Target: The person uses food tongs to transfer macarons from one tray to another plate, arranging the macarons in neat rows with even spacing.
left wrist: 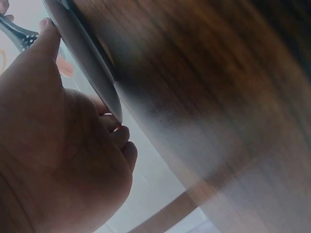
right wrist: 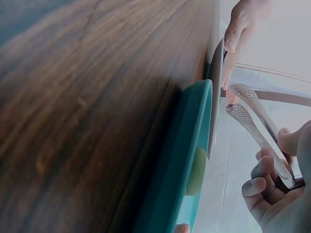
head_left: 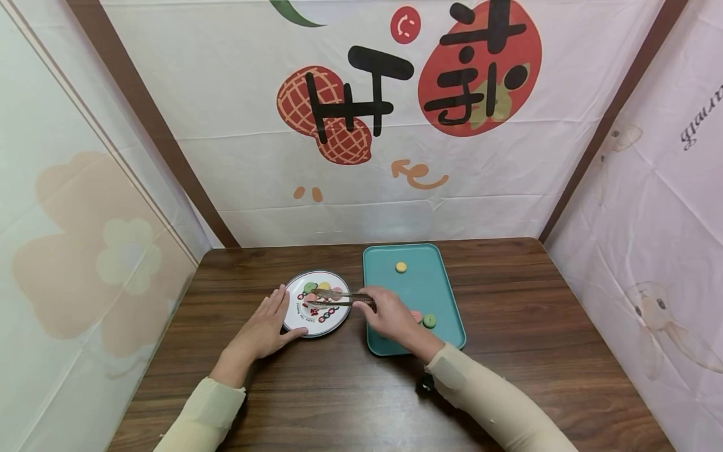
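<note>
My left hand (head_left: 264, 331) rests at the left side of a round white plate (head_left: 334, 320) with printed red and blue marks. Its fingers lie along the rim and the thumb touches the near edge. My right hand (head_left: 392, 319) grips metal tongs (head_left: 350, 294) above the plate. In the right wrist view the perforated tips of the tongs (right wrist: 244, 91) stand apart. Several macaron-like rounds are on the plate: green (head_left: 310, 287), yellow (head_left: 324, 286) and pink (head_left: 337, 292). Another pink round (head_left: 310, 297) shows near the tips; whether the tongs touch it I cannot tell.
A teal tray (head_left: 390, 348) lies right of the plate, partly under my right forearm. It bears a yellow round (head_left: 401, 267) towards the back, and a pink (head_left: 417, 316) and a green one (head_left: 429, 321) near the front. Printed cloth walls surround the brown wooden table (head_left: 316, 395).
</note>
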{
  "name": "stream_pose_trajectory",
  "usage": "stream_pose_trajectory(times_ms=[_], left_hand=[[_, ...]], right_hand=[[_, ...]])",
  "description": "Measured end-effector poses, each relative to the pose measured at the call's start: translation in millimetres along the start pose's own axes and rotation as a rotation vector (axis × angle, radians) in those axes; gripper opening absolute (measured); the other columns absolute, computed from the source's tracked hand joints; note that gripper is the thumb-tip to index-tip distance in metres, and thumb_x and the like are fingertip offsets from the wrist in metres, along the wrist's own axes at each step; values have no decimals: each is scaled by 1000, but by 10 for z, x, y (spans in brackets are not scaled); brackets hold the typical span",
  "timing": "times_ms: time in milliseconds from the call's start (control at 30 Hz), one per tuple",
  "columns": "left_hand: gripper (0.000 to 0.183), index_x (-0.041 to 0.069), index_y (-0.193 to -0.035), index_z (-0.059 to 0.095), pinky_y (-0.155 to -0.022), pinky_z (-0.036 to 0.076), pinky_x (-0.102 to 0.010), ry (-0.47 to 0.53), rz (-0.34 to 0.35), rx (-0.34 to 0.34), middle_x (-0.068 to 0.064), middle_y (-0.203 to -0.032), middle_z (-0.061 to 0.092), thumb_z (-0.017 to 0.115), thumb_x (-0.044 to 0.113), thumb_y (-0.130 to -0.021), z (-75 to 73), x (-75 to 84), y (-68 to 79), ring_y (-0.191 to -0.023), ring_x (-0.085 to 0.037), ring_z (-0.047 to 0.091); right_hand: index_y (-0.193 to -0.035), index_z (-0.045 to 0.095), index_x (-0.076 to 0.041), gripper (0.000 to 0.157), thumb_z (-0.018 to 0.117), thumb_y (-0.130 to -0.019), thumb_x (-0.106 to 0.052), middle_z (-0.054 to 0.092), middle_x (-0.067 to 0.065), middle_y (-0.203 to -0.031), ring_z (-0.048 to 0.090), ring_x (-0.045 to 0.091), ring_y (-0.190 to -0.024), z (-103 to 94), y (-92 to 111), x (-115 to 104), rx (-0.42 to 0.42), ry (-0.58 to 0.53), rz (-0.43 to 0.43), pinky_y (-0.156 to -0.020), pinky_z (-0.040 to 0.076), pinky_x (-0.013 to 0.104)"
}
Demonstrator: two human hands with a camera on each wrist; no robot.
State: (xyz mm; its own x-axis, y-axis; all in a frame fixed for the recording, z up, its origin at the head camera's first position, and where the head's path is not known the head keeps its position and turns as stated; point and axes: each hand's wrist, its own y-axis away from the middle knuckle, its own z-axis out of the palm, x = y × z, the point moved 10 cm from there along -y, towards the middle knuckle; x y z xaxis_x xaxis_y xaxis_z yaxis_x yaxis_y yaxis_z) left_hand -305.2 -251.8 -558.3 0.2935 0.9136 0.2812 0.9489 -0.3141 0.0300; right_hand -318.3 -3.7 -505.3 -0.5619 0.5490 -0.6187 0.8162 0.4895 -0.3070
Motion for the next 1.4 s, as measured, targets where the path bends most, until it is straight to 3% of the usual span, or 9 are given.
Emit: stream_pose_trajectory(times_ms=[300, 467, 633, 733, 933, 1400], left_hand=[[112, -13, -165, 21, -133, 16, -57, -2, 0, -5, -31, -175, 14, 59, 70, -101, -1, 1, -4, -163, -46, 16], [113, -13, -165, 21, -134, 15, -57, 1, -6, -14, -30, -175, 13, 59, 72, -100, -2, 2, 0, -163, -46, 15], [114, -12, -166, 19, -134, 14, -57, 4, -9, -19, -30, -176, 12, 58, 72, -101, 3, -8, 0, -163, -45, 14], [114, -11, -166, 18, -134, 13, -56, 8, -13, -27, -29, -176, 11, 58, 73, -100, 15, -15, -3, -164, -44, 12], [114, -11, -166, 18, -134, 14, -57, 11, -14, -34, -29, -176, 10, 59, 72, -100, 27, -8, -1, -164, -45, 13], [112, -12, -166, 19, -134, 15, -58, 6, -13, -19, -29, -176, 12, 59, 71, -101, 7, 9, 10, -163, -46, 14]], right_hand=[[-125, 75, -3, 28, 68, -108, -25, 72, 6, -105, 60, 14, -83, 61, -72, -13, 10, 24, -6, -70, 53, 31], [-129, 73, 0, 36, 66, -110, -30, 74, 14, -120, 70, 23, -102, 117, -102, -7, -1, 53, 1, -85, 61, 40], [-138, 68, 3, 46, 63, -111, -34, 72, 18, -133, 70, 33, -121, 163, -133, 6, -26, 74, 27, -100, 61, 48], [-138, 68, 2, 47, 63, -111, -35, 72, 17, -132, 70, 30, -117, 182, -152, 6, -33, 85, 33, -95, 62, 46], [-130, 71, 0, 38, 66, -110, -31, 74, 14, -117, 66, 20, -93, 186, -183, -29, -13, 96, 6, -77, 58, 37], [-128, 72, -2, 35, 66, -110, -31, 74, 11, -116, 65, 17, -91, 244, -209, -63, -30, 145, 20, -77, 58, 35]])
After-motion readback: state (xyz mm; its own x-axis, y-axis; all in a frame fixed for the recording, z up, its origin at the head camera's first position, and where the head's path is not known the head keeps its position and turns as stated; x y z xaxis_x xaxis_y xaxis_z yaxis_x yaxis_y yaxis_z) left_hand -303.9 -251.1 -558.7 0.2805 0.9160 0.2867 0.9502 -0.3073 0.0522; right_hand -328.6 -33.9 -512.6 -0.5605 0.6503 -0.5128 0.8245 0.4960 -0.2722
